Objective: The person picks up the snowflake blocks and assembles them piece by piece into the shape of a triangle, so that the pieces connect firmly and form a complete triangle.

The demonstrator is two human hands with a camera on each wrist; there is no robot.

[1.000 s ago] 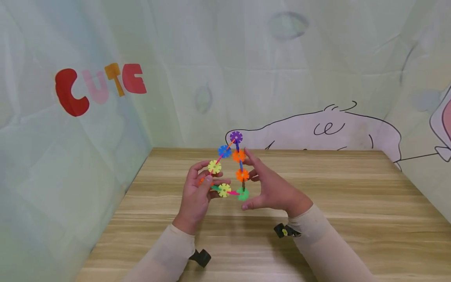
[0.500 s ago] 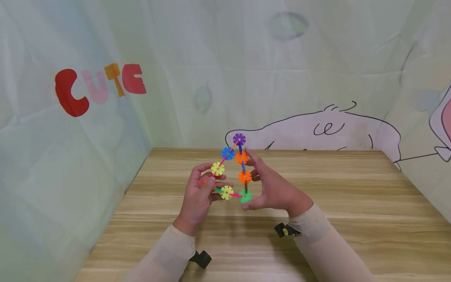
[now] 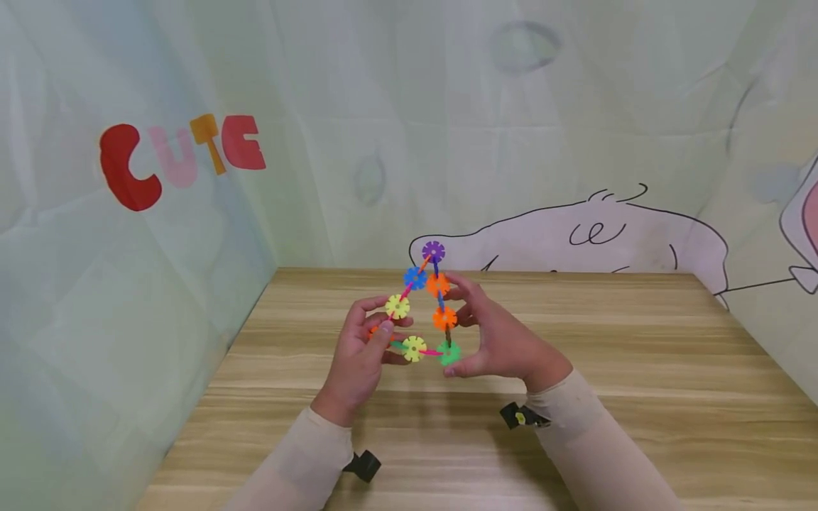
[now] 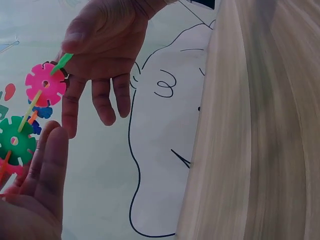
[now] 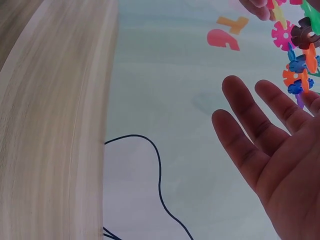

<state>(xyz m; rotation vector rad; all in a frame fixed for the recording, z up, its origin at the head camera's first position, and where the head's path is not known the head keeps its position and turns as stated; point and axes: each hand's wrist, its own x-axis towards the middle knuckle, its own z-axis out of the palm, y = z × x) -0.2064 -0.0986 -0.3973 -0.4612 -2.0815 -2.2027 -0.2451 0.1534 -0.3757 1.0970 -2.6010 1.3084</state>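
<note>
Notched plastic snowflake discs are joined into a triangle [image 3: 444, 319], held up above the table. A purple disc [image 3: 433, 252] forms the top, with a green disc [image 3: 449, 353] at the lower right corner. My left hand [image 3: 354, 362] pinches the lower left corner, its thumb over an orange disc that is partly hidden. On the other side my right hand [image 3: 508, 348] spans the upright edge, thumb at the green disc and index finger beside the upper orange disc [image 3: 438, 285]. The right wrist view shows the other right fingers [image 5: 250, 120] extended and spread.
Beneath the hands lies a wood-grain table [image 3: 575, 440]. A pale cloth wall [image 3: 358, 106] with printed cartoon lines rises behind it, and coloured letters [image 3: 131, 167] mark the left side. Black wrist cameras [image 3: 366, 466] hang at both sleeves.
The triangle has shifted slightly right, toward my right hand. My right thumb has come up to the green corner disc. The left hand keeps its pinch on the lower left corner.
</note>
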